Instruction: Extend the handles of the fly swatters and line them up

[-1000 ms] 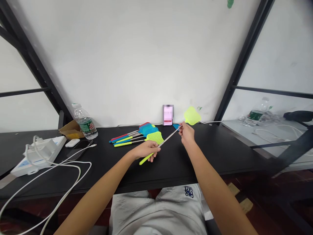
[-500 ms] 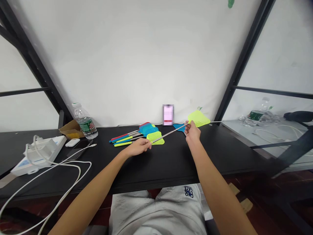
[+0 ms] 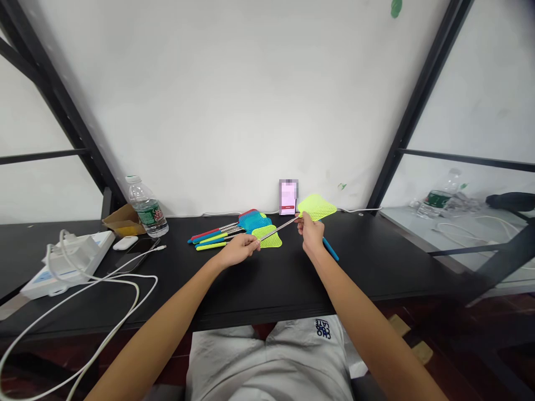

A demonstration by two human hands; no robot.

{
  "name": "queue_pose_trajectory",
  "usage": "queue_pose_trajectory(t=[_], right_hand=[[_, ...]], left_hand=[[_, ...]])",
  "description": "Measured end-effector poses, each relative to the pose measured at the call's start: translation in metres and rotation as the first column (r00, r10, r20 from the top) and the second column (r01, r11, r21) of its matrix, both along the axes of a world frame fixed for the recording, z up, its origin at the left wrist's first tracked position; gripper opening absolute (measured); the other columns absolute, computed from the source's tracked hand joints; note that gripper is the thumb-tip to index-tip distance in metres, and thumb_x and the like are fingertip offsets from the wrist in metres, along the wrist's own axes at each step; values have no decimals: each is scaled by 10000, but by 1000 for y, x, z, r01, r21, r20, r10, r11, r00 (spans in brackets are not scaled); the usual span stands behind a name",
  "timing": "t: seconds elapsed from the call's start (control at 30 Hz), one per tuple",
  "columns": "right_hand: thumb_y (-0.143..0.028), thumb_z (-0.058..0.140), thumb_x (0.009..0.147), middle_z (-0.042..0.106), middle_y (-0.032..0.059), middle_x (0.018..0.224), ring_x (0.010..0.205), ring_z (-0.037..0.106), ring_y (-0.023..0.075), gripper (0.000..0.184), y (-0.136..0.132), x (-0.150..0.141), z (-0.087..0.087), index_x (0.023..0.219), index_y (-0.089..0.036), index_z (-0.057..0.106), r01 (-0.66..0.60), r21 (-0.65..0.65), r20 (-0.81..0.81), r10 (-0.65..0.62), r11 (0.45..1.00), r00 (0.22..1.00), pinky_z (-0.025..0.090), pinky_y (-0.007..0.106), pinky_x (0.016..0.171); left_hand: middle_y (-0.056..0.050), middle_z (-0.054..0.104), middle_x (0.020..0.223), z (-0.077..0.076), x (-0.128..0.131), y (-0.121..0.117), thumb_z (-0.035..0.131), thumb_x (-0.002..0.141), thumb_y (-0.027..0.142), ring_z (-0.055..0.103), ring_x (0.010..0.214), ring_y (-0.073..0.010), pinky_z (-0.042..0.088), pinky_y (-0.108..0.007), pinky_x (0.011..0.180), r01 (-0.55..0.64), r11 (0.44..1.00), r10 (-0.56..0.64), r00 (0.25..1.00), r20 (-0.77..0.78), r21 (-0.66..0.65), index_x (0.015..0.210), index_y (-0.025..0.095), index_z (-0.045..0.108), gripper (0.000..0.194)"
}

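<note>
Between both hands I hold a lime-yellow fly swatter with a thin metal telescopic rod. My left hand is closed around its lower end, hiding the handle. My right hand pinches the rod just below the mesh head. Left of centre lies a group of fly swatters with red, blue and yellow handles; a blue mesh head and a lime-yellow mesh head show, the latter behind the held rod. A blue handle sticks out beside my right hand, the rest of it hidden.
A phone leans upright against the wall. To the left on the black table are a water bottle, a cardboard box, a white case, a dark phone, and a power strip with looping white cables.
The swatter first shifted right and turned flatter, my left hand sliding over its handle. Since then my right hand has moved left toward my left hand, and the exposed rod has become shorter.
</note>
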State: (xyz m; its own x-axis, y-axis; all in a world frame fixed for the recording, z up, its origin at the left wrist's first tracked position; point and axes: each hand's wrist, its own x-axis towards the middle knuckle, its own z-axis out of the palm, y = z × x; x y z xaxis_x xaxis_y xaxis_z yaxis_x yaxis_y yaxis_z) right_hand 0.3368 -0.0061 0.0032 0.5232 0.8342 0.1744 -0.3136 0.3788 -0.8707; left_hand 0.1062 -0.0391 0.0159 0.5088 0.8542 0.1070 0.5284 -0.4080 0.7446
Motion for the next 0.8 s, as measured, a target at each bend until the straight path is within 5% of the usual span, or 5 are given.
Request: queue_pose_trajectory(t=[0.8], right_hand=[[-392,620,725,621,43,584,450,449,78,296,-15,-37,-14,687,-107,691,-207,-57,87,211,977,974,302,205,395]], left_hand=[[20,470,528,-10,16,6,458,833,519,406,494,-107,299,-224,499,-99,995,98,994,45,9,751,140,635,426]])
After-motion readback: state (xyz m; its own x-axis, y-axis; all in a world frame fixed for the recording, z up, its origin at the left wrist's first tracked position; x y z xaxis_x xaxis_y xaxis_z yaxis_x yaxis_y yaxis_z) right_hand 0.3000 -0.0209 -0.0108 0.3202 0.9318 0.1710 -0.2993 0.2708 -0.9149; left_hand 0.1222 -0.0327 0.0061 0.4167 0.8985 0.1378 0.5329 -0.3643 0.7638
